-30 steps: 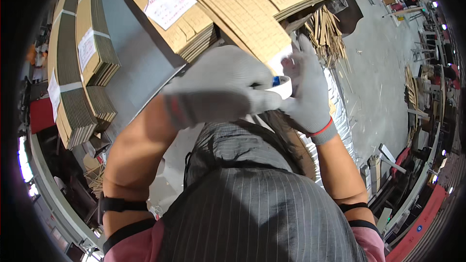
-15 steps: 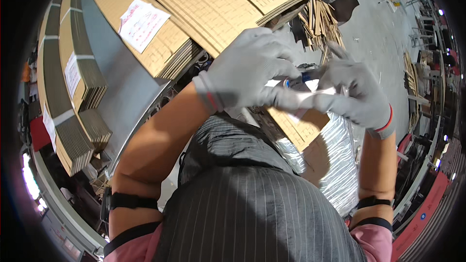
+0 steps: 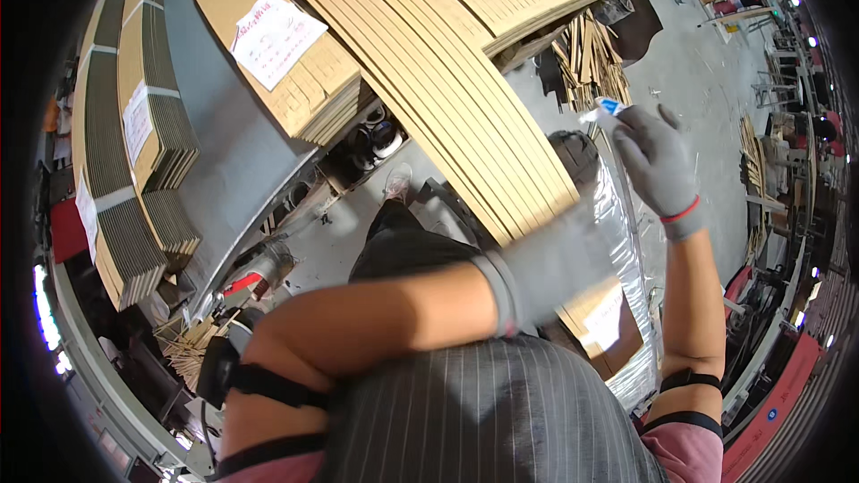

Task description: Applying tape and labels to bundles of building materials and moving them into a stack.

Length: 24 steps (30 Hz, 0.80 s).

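Note:
My right hand [image 3: 658, 159], in a grey knit glove with a red cuff edge, is raised at the right. Its fingers are closed on a small white-and-blue thing [image 3: 610, 107], whose kind I cannot make out. My left hand [image 3: 564, 255], gloved in the same grey, reaches across in front of my body and is smeared by motion; its fingers do not show clearly. Beneath and beyond it runs a stack of long flat cardboard [image 3: 447, 98]. Just below it lies a brown cardboard piece [image 3: 586, 313] with a white paper [image 3: 605, 322] on it, next to silvery wrapping [image 3: 633, 362].
Strapped cardboard stacks [image 3: 130, 206] line the far left beside a grey surface [image 3: 233, 80]. A cardboard stack with a printed sheet [image 3: 279, 40] lies nearer the middle. Cardboard scraps [image 3: 592, 58] are heaped on the grey floor [image 3: 707, 80]. My foot [image 3: 399, 181] shows below the stacks.
My hands, which were close together at the middle, have parted. The left has swung down and right across my body. The right has risen slightly with the white-and-blue thing.

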Available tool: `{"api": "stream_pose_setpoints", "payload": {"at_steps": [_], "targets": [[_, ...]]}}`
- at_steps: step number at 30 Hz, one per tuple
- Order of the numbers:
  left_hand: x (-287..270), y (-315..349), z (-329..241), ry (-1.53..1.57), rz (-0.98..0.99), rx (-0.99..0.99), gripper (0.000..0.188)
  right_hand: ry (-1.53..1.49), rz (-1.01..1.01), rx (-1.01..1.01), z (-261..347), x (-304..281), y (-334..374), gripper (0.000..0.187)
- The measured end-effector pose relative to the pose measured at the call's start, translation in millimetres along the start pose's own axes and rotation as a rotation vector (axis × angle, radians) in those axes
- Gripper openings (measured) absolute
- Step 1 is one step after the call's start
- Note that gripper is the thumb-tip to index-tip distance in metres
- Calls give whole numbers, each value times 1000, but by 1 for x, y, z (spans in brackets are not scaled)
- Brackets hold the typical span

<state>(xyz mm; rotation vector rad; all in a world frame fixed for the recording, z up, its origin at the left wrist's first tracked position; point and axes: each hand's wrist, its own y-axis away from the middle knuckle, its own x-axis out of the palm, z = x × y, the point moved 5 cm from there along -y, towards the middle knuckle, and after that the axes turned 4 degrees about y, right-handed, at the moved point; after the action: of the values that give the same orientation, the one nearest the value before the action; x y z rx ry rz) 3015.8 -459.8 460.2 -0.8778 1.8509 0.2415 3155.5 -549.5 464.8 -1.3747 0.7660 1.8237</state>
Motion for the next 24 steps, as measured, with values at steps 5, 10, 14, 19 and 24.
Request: {"api": "stream_pose_setpoints", "payload": {"at_steps": [5, 10, 14, 19, 24], "targets": [[-39, 14, 48, -75, 87, -6, 90, -541, 45, 253, -10, -3, 46, 17], [-59, 67, 73, 116, -282, -140, 75, -623, -42, 184, 38, -4, 93, 35], [-119, 151, 145, -676, -310, -587, 56, -180, -182, -291, 89, -6, 120, 63], [-120, 183, 144, -655, -304, -680, 59, -121, -177, -211, 82, 11, 128, 53], [24, 149, 107, 1196, -711, -851, 72, -165, -146, -230, 86, 8, 129, 48]]}}
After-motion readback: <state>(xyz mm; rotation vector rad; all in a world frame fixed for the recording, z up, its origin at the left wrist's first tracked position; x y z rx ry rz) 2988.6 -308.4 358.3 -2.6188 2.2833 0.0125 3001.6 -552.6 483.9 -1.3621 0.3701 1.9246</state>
